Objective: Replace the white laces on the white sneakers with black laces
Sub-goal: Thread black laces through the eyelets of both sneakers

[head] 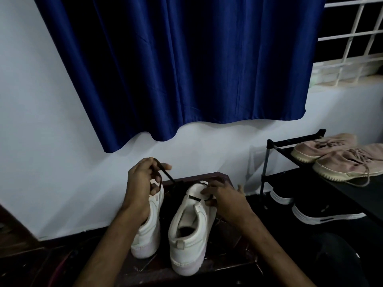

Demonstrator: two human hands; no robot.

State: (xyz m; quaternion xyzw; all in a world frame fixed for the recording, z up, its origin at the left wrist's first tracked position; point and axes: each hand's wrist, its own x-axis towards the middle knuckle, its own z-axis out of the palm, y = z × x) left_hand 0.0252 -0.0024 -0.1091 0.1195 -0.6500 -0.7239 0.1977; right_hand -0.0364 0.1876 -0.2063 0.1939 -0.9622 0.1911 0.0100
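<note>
The left hand point(143, 183) pinches the thin black lace point(165, 175) taut above the right white leather sneaker point(188, 230), whose eyelets the right hand point(223, 198) grips closed.

Blue curtain point(176, 65) hangs above; pink sneakers point(339, 156) rest on black rack point(271, 142).

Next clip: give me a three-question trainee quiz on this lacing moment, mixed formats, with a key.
1. True or false: the left hand grips the black lace.
2. Which sneaker has lace across its lowest eyelets? A) the left sneaker B) the right sneaker
3. Fill in: the pink shoes sit on the ____ tier of the shoe rack.

Key: 1 true. 2 B; the right hand works there. 3 top.
</note>
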